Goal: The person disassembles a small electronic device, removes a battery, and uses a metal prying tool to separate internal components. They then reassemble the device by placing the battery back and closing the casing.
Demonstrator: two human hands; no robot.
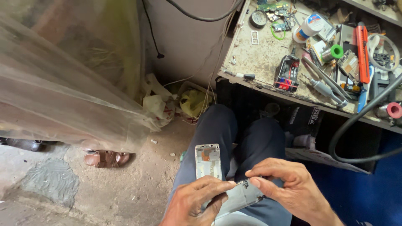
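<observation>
A flat, silvery phone panel (242,196) is gripped low over the lap, nearest the camera, and is pinched at its upper edge between both hands. It is clamped from the left by the left hand (197,201), with thumb and forefinger closed on its near end, so that it is kept steady; its right end is held down by the right hand (289,184), whose fingertips (254,182) are pressed on the top corner, apparently so that a small part can be worked there. A second piece, a phone frame (208,161) with an orange patch, is laid on the left thigh, just above the left hand and apart from the right. The cluttered workbench (268,62), with tweezers (328,81) and a glue bottle (307,27), is left well beyond the knees.
</observation>
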